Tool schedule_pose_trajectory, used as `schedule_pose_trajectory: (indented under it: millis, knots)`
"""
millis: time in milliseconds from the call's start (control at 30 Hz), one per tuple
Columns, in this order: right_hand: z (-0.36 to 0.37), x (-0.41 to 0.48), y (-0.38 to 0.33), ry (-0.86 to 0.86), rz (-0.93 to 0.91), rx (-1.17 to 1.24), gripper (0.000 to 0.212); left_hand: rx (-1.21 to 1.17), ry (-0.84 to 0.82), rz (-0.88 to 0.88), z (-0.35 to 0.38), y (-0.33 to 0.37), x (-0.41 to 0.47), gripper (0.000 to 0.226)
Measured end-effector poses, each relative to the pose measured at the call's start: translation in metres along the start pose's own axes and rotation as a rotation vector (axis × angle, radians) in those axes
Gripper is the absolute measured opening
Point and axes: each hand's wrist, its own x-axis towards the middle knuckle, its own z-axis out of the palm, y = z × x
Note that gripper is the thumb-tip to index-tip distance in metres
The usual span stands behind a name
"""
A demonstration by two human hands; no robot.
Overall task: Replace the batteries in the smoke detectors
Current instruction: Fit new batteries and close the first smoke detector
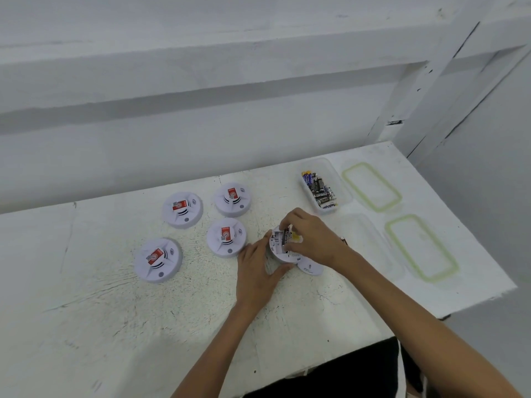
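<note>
Head view: I judge the step in hand is the battery change on the first unit, and the four closed smoke detectors (226, 237) on the left are not yet opened. The open smoke detector (280, 252) is at the middle of the white table (115, 297). Its back side is turned up and is a little tilted toward me. The left hand (255, 271) grips its near-left rim, with fingers curled round the edge and the thumb below. The right hand (309, 239) is bent over the compartment, and its fingertips and thumb pinch a dark battery (286, 237) there. I cannot tell if the battery is going in or coming out.

The long axis of the battery runs about from far to near, along the slot. Which pole points away from me is too small to read. The back cover (311, 267) lies just beside the unit, on its near-right side.

The next move, I think, needs a straight push or pull along the slot, while the left hand keeps the body from turning. The clear box of batteries (321, 193) stands near, at the far right, with two green-sealed lids (372, 186) beside it.
</note>
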Motion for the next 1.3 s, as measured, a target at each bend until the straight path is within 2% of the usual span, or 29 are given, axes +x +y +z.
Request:
schedule_pose_trajectory:
  millis: [167,267,700,867,1000,1067,1167,1233,1300]
  knots:
    - [0.003,0.003,-0.003,-0.039,-0.004,0.008,0.035,-0.019,-0.017,-0.011,0.003,-0.002,0.0,0.071]
    - [0.005,0.006,-0.002,-0.046,-0.001,-0.008,0.033,-0.009,-0.025,-0.017,0.004,-0.005,0.0,0.077]
    - [0.011,0.005,-0.016,-0.006,-0.029,-0.162,0.024,0.048,-0.016,-0.024,0.007,-0.004,-0.003,0.083]
    - [0.012,-0.003,-0.021,-0.021,0.041,-0.21,0.034,0.068,-0.01,-0.018,0.007,-0.002,-0.001,0.08]
    - [0.011,-0.011,-0.03,-0.145,0.121,-0.342,0.066,0.064,-0.005,-0.005,0.006,-0.003,0.0,0.08]
    - [0.008,-0.008,-0.032,-0.154,0.108,-0.36,0.069,0.071,-0.015,-0.005,0.006,-0.003,0.001,0.08]
    - [0.003,-0.003,-0.027,-0.094,0.09,-0.283,0.051,0.061,-0.023,0.009,0.005,-0.006,0.001,0.076]
    - [0.003,0.001,-0.021,0.078,0.102,-0.173,0.033,0.044,-0.019,0.018,0.005,-0.007,0.0,0.074]
    - [0.004,0.006,-0.012,0.203,0.123,-0.109,0.026,0.04,-0.009,0.016,0.005,-0.006,0.001,0.075]
